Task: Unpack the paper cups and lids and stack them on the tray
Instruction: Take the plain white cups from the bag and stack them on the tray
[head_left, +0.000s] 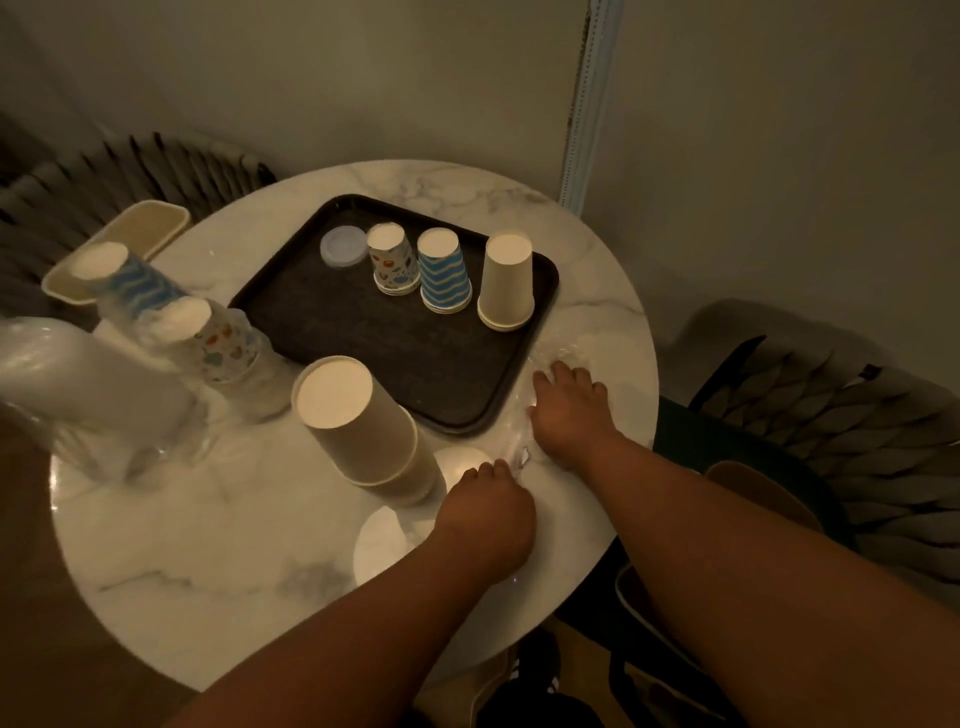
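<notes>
Dimly lit, both hands' fingers curl into clear plastic wrap (545, 441) on the round marble table (208, 545).

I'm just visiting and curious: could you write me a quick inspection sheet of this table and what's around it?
Surface: round marble table, dimly lit.
Job's things: black tray holds a plastic lid and three upside-down cup stacks: patterned, blue zigzag, plain. Off the tray: a plain cup stack and wrapped cup sleeves.
Clutter: clear plastic wrap; cream tray at the far left edge.
Hands: left hand and right hand both on the wrap; grip unclear.
Cables: nothing seen.
Surroundings: wall, dark chairs.
</notes>
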